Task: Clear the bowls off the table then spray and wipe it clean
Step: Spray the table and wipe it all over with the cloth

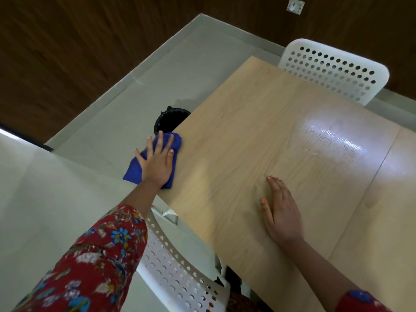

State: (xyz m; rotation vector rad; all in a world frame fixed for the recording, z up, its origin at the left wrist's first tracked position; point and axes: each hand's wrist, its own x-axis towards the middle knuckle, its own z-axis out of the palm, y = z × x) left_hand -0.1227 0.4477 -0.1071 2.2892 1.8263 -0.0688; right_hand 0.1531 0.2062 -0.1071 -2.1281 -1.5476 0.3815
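My left grip [157, 163] lies flat with fingers spread and straight, pressing the blue cloth [132, 172] on the left edge of the bench [258, 131], where it partly overhangs. My right grip [281, 212] rests flat on the wood, fingers straight and together.

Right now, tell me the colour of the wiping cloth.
Deep blue cloth, clearest in the head view.
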